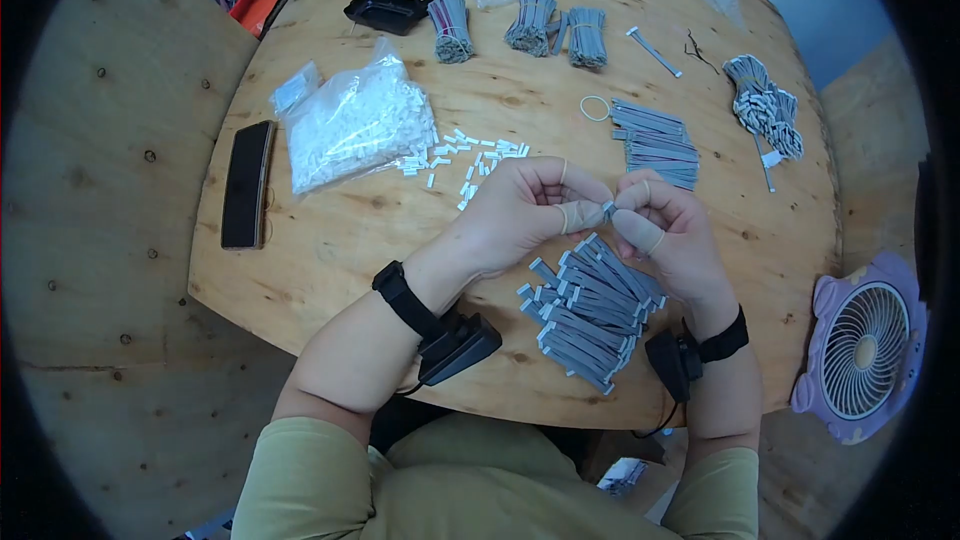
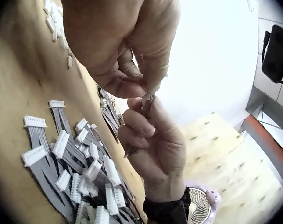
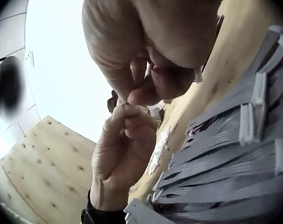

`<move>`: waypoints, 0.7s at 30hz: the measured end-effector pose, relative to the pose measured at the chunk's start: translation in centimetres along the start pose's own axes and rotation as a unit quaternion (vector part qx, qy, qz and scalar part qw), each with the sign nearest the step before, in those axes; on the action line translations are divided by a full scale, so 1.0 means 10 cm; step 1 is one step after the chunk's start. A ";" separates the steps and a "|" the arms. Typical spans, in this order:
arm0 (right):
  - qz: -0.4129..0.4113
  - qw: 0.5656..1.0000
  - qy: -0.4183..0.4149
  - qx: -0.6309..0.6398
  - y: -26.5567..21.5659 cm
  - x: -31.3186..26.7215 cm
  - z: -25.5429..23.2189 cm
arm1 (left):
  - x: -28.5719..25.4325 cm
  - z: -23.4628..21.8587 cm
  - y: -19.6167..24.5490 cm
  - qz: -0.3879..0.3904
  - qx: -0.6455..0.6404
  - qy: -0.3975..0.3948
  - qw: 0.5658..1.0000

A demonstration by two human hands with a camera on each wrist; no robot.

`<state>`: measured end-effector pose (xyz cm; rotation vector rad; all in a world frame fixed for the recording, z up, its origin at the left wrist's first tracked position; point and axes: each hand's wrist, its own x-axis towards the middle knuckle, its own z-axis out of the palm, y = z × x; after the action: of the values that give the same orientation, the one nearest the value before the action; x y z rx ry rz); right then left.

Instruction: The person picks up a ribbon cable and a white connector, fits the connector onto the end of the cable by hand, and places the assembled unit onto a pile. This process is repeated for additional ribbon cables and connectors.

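Observation:
Both hands meet fingertip to fingertip above the table. My left hand [image 1: 515, 210] pinches one end of a short grey ribbon cable [image 1: 608, 209] between thumb and forefinger. Opposite it, my right hand [image 1: 672, 230] pinches the same cable close to that end, its other fingers curled in. Thin wires show between the fingertips in the left wrist view; the fingers hide most of the end. A white connector [image 3: 198, 74] pokes out under the right hand in the right wrist view. Pale finger cots cover some fingertips. Below the hands lies a pile of grey ribbon cables [image 1: 590, 305] with white connectors.
Loose white connector housings [image 1: 480, 158] lie beside a clear bag [image 1: 362, 125] full of them. A phone [image 1: 248, 185] is at the left. Further back are cable bundles [image 1: 586, 38], a flat cable stack [image 1: 655, 140] and a black object [image 1: 388, 10]. A purple fan [image 1: 862, 348] stands right.

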<state>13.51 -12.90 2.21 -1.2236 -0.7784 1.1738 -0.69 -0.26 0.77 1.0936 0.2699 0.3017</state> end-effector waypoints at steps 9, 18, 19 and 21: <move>-0.030 0.999 0.027 -0.032 -0.01 -0.01 0.07 | -0.01 0.02 0.01 0.006 0.010 0.004 1.000; -0.010 0.999 -0.005 -0.043 0.00 0.00 0.06 | 0.00 0.05 -0.03 0.014 0.043 0.018 0.999; -0.025 0.998 -0.013 -0.053 0.02 0.01 0.05 | 0.00 0.06 -0.03 0.002 0.025 0.023 0.999; 0.032 0.995 -0.017 -0.098 -0.03 -0.02 0.06 | 0.01 0.04 -0.09 0.005 0.047 0.024 0.999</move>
<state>12.95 -12.86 2.63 -1.4011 -0.9031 1.1945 -0.33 -0.91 0.15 1.1823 0.3249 0.3270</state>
